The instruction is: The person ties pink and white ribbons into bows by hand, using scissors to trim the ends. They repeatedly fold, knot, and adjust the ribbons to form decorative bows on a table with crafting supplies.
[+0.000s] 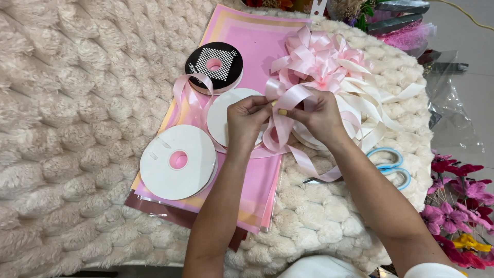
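Both grips pinch tight on the glossy pale-pink satin ribbon loops at frame centre, left hand and right hand meeting above the white spools. If either pinch slackens, the slippery loops would likely spring apart, and the trailing tail could snag the blue-handled scissors at lower right.

We see a pale pink satin ribbon and a finished bow in pink mixed with cream. One spool has a white face and pink core; another spool is black with a black-and-white checkered centre around a pink hole. The paper sheets show pink with peach and yellow border bands, over a dark maroon sheet. The rug is cream, tufted in rows. The scissors have light blue handles. The flowers are magenta, red and yellow.
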